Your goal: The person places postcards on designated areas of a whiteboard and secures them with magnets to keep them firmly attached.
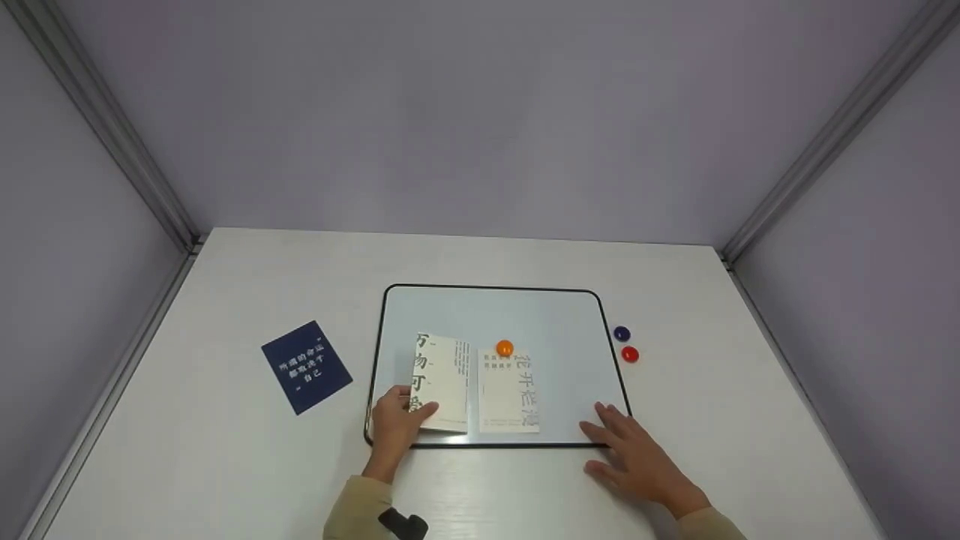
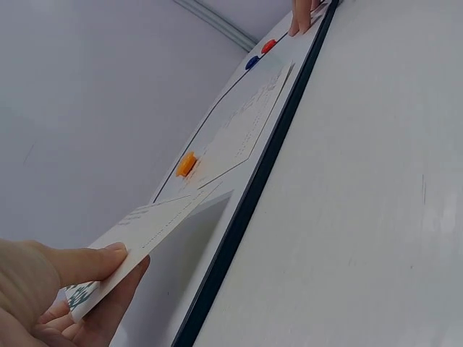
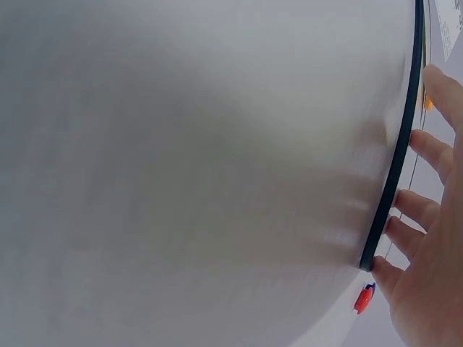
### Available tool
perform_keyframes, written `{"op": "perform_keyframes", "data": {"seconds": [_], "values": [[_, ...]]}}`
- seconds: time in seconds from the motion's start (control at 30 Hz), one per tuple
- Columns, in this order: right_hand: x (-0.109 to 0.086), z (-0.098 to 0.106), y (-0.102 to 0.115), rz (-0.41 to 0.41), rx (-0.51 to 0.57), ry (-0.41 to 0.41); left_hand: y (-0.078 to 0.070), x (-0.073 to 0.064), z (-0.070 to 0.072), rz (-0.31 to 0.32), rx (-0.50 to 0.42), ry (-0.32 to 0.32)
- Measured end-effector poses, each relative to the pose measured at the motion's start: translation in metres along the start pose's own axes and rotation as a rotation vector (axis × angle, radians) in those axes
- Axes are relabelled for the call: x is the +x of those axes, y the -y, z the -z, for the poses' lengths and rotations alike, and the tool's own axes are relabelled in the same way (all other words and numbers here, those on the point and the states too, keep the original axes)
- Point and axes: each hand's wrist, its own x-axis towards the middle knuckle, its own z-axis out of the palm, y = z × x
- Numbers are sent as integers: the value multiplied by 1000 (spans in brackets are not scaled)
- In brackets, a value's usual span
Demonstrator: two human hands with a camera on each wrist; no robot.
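The fingers [image 2: 119, 302] of the left hand [image 1: 395, 424] are clamped on a cream card [image 1: 444, 382], thumb [image 2: 87, 265] on its printed face and the others underneath, at its lower left. The card is tilted, its gripped side raised above the whiteboard [image 1: 562, 322] with a shadow below; whether its far edge touches the board is hard to tell.

The fingers of the right hand [image 1: 634, 457] hold nothing — they are spread apart, reaching over the board's lower right corner, with the thumb out over the bench [image 1: 187, 390]. How firmly they press, if at all, I cannot tell.

Just right of the held card, a second cream card [image 1: 508, 401] lies on the board, an orange knob [image 1: 505, 348] at its top edge. The board itself lies on the bench within a black rim [image 1: 495, 286].

Farther out, just beyond the board's right edge, are a dark blue knob [image 1: 622, 334] and a red knob [image 1: 630, 354] — close together. Well to the left, a navy card [image 1: 307, 367] with white characters lies askew.
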Motion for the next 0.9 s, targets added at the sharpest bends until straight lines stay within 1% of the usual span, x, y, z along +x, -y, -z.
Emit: {"op": "perform_keyframes", "data": {"seconds": [0.27, 0.47, 0.63, 0.77, 0.9], "values": [[1, 0, 0, -1, -7, 4, -1, -2, -5, 11, -9, 14], [1, -1, 0, 18, -7, -19, 1, -2, -8, -4, -18, 10], [0, -2, 0, 37, -14, -47, 3, -3, -12, -17, -1, -14], [0, -2, 0, 22, -7, -41, 6, -5, -15, -38, 10, -41], [1, -2, 1, 3, 4, -31, 5, -7, -16, -45, 12, -63]]}}
